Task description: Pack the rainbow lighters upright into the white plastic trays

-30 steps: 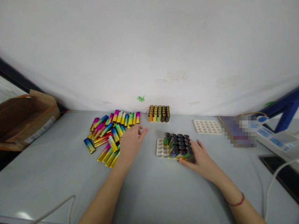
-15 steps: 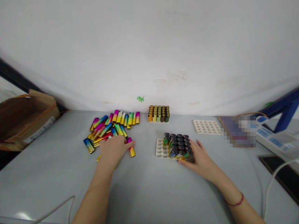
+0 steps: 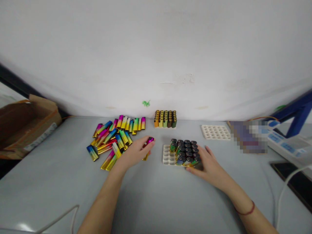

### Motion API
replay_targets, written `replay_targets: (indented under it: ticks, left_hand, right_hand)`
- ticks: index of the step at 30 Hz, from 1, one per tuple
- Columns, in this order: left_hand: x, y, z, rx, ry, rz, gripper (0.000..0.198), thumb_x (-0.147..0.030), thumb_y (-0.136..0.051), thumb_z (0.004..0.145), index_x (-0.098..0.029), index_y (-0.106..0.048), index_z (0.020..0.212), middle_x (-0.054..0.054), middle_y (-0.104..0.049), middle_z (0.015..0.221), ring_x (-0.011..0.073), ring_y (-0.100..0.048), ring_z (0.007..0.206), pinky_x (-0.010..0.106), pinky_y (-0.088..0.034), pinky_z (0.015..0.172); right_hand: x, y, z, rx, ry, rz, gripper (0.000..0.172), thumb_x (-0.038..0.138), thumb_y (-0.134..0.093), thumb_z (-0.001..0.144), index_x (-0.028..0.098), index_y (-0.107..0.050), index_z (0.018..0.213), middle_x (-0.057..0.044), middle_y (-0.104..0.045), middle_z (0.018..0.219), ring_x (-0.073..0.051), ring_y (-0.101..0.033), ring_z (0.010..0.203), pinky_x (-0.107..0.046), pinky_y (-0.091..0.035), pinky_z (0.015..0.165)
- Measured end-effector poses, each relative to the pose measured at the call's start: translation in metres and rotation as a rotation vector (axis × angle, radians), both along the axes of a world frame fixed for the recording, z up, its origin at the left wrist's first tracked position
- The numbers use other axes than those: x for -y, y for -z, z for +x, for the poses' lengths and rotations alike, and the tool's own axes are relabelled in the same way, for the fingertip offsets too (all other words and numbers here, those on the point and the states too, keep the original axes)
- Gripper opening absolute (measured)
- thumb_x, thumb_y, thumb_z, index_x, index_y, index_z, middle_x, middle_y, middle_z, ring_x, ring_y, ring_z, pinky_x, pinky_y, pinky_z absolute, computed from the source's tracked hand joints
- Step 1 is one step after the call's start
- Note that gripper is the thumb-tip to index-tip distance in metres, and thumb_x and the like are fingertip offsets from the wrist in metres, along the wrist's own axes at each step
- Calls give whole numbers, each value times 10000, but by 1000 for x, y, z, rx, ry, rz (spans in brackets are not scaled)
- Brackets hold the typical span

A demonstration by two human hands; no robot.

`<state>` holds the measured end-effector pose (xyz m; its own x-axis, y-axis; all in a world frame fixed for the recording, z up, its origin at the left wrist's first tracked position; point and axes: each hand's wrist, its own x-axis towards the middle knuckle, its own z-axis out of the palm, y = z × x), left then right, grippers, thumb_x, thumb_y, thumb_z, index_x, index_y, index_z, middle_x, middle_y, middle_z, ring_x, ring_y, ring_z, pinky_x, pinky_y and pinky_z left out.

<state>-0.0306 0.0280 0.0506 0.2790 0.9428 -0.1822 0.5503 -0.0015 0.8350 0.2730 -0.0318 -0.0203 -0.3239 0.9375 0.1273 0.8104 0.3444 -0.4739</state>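
Between the thumb and fingers of my left hand (image 3: 135,150) is a purple and gold lighter (image 3: 151,139), tilted, its middle partly covered by the fingers. It is just left of a white tray with round holes (image 3: 166,156). Rows of lighters with black ends up (image 3: 188,151) fill most of that tray; holes at its left side show bare. My right hand (image 3: 208,166) wraps round the tray's right end, thumb along the front edge, some fingers hidden behind the lighters. A loose pile of shiny multicoloured lighters (image 3: 106,139) lies left of my left hand.
A block of upright lighters (image 3: 165,119) stands by the wall. Right of it lies a second white tray (image 3: 215,132) with bare holes. A cardboard box (image 3: 29,130) sits far left. A white power strip (image 3: 287,146), a dark flat object (image 3: 292,182) and a cable are at the right.
My left hand has moved right from the pile toward the tray, carrying the purple and gold lighter, which has tilted up. My right hand and the tray have stayed put.
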Motion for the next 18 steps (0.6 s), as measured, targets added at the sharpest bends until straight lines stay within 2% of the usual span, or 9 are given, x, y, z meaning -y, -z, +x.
replay_targets:
  ticks: [4,9,11,15,18]
  left_hand:
    - [-1,12,12,329,-66,-101,390,-568,-540,838,-196,-535,953,-26,-569,619,130,-541,564,231,-401,543]
    - [-1,23,34,667,-200,-210,520,-718,-486,799,-206,-497,890,-102,-371,500,81,-348,419,193,-325,434]
    - [0,27,42,728,-222,-286,535,-737,-452,801,-207,-501,854,-110,-330,466,78,-290,381,190,-303,393]
    - [1,32,49,766,-282,-366,491,-657,-455,841,-182,-528,741,-102,-286,424,63,-216,359,169,-196,359]
    - [1,33,51,796,-342,-377,528,-653,-448,837,-177,-490,612,-88,-267,414,61,-228,365,176,-205,372]
  right_hand:
    - [0,0,0,-9,3,10,760,559,-624,840,173,-385,1450,-198,-523,1435,-351,-439,1368,-644,-204,1157]
    - [0,0,0,-9,2,14,763,543,-631,839,170,-378,1455,-195,-521,1438,-347,-439,1368,-638,-202,1158]
    - [0,0,0,-8,2,11,770,541,-635,837,165,-376,1456,-201,-519,1438,-350,-440,1366,-642,-202,1155]
    - [0,1,0,-4,-2,18,761,543,-627,842,167,-376,1455,-200,-513,1444,-348,-432,1373,-647,-209,1150]
    - [0,1,1,-5,-3,21,761,531,-628,843,162,-375,1459,-204,-514,1443,-349,-434,1371,-648,-212,1149]
